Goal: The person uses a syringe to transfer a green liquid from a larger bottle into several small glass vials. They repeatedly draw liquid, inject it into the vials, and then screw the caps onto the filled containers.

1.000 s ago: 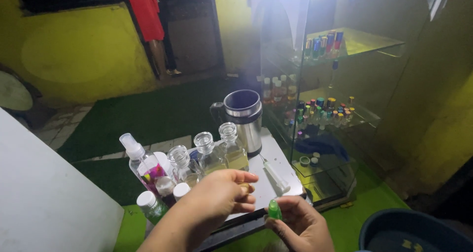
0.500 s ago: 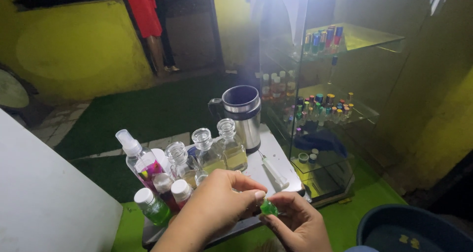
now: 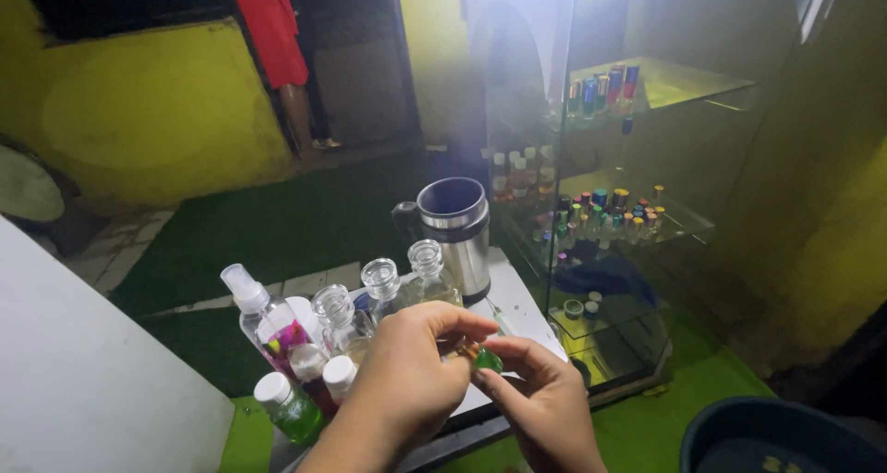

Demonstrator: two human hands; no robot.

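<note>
Two hands, the left hand (image 3: 407,371) and the right hand (image 3: 545,408), are meeting on one small green vial (image 3: 484,358) pinched between the fingertips. Beyond the fingers three clear glass bottles with faceted stoppers (image 3: 383,288) are standing, alongside one clear plastic spray bottle with a white nozzle (image 3: 259,311) and one steel mug with a black handle (image 3: 455,228). Left of the fingers, three small white-capped bottles (image 3: 286,404) are sitting.

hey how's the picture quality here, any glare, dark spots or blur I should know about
Head view: dim and yellow-tinted; a pale haze of glare spreads over the glass cabinet near the top centre. The corners fall into deep shadow, and edges bend from the wide lens. The hands, left and right, and the small green bottle are slightly soft; the steel mug reads clearly.
</note>
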